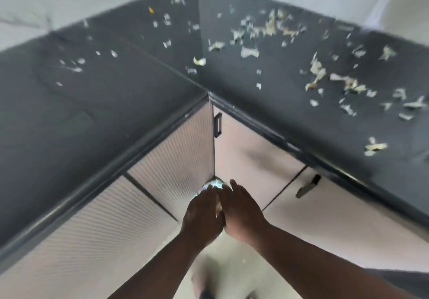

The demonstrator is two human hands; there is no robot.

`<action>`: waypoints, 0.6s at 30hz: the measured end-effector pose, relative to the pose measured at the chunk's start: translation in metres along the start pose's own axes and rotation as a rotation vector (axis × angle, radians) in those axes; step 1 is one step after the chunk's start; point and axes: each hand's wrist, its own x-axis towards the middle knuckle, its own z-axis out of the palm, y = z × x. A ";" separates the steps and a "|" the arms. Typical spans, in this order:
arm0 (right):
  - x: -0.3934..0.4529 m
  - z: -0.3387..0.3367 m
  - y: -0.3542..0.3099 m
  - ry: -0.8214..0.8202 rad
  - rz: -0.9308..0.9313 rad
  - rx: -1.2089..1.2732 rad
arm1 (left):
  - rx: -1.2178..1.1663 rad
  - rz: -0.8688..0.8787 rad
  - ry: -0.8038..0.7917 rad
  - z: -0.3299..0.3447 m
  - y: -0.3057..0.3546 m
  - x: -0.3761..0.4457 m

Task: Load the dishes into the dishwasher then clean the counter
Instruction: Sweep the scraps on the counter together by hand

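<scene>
While both hands are brought together below the counter edge, a small whitish, glinting wad [212, 188] is held between them, just in front of the cabinet corner. What it is cannot be told; crumpled wrap or gathered scraps is a guess, since the frame is blurred. The left hand [201, 215] is seen curled, knuckles up, with its fingers folded over the wad. The right hand [243, 212] is laid against it, fingers fairly straight and pointing forward, cupping the wad from the side; whether its thumb is pinching cannot be told.

The dark L-shaped countertop [116, 85] is seen from above, with torn pale paper scraps [271, 26] strewn across it, thickest on the right-hand run and thinner on the left. No dishes and no dishwasher are seen; only cabinet doors [176, 154] with dark handles are shown beneath.

The counter-cleaning step is judged to be in hand, at an early stage, as most of the litter is not yet collected. Next, the held wad would need to be disposed of or set aside, and then the scraps on the right-hand run would need to be swept together and picked up.
</scene>
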 end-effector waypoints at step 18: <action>0.047 -0.227 -0.090 0.356 -0.375 -0.178 | 0.143 -0.260 0.390 -0.243 -0.007 -0.060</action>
